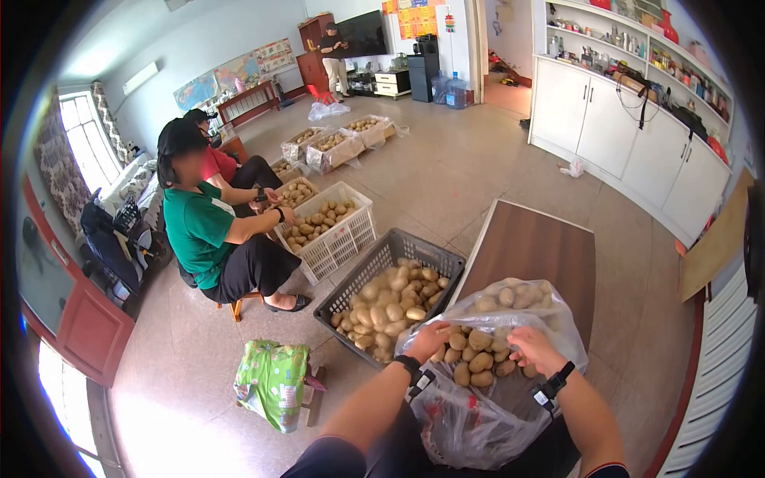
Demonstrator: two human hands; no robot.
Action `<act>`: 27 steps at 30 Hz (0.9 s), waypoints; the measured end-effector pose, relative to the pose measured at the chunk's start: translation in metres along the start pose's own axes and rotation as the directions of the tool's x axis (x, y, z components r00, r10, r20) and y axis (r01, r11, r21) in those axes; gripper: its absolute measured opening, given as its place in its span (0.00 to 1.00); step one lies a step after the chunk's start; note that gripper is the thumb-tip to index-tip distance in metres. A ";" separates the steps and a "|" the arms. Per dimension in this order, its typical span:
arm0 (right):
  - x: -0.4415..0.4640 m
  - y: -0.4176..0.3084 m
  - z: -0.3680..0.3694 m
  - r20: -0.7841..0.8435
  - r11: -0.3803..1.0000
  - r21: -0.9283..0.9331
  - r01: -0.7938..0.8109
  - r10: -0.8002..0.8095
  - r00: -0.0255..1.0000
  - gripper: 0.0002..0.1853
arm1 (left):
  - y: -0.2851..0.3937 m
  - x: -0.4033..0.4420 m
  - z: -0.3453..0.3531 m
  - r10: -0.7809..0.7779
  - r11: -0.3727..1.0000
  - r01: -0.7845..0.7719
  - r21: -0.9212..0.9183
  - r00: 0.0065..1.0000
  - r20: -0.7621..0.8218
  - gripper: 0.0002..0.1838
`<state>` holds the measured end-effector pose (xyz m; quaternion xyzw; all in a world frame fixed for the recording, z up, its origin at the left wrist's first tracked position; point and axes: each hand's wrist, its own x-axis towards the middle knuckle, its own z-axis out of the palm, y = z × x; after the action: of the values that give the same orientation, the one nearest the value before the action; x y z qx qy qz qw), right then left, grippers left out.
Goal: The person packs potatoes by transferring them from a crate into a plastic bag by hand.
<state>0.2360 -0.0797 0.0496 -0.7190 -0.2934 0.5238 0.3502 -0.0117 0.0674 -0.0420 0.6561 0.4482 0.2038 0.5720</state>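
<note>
A clear plastic bag (558, 323) lies wide-mouthed in front of me on the brown board, with several potatoes (480, 362) showing inside. My left hand (427, 340) is closed on the bag's left edge. On the opposite side, my right hand (534, 349) has its fingers curled in on the bag's film, above the potatoes. Beyond my left hand stands a dark grey plastic crate (446, 259) with more potatoes (390, 303) heaped in it. Loose film from the bag hangs over my lap.
A person in a green shirt (199, 231) sits at the left by a white crate (343, 243) of potatoes, another person behind. Potato boxes (339, 151) stand farther back. A green patterned bag (275, 382) covers a low stool. White cabinets (606, 127) line the right wall.
</note>
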 end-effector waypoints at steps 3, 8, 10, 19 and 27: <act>-0.008 0.011 0.002 0.075 0.999 0.049 -0.012 0.008 0.997 0.15 | -0.003 0.002 0.000 -0.009 0.999 0.009 -0.043 1.000 0.008 0.24; -0.054 0.060 0.010 0.097 0.995 0.078 -0.066 0.059 0.994 0.10 | -0.022 0.014 0.000 0.151 0.988 -0.146 0.056 0.985 -0.083 0.23; -0.086 0.073 0.006 -0.071 0.994 0.112 0.005 0.003 0.997 0.10 | -0.021 0.015 -0.001 0.147 0.989 -0.144 0.043 0.985 -0.090 0.23; -0.181 0.294 -0.119 -0.691 0.740 -0.628 -0.241 -0.388 0.609 0.19 | -0.003 0.016 0.008 0.078 0.995 -0.084 -0.053 0.991 -0.107 0.23; -0.211 0.312 -0.034 -0.342 0.860 -0.447 -0.247 0.091 0.935 0.17 | -0.011 0.016 0.012 0.084 0.994 -0.091 -0.067 0.992 -0.094 0.25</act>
<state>0.2269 -0.4343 -0.0806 -0.8795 -0.2911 0.3439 0.1533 0.0015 0.0731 -0.0597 0.6445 0.4370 0.2741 0.5644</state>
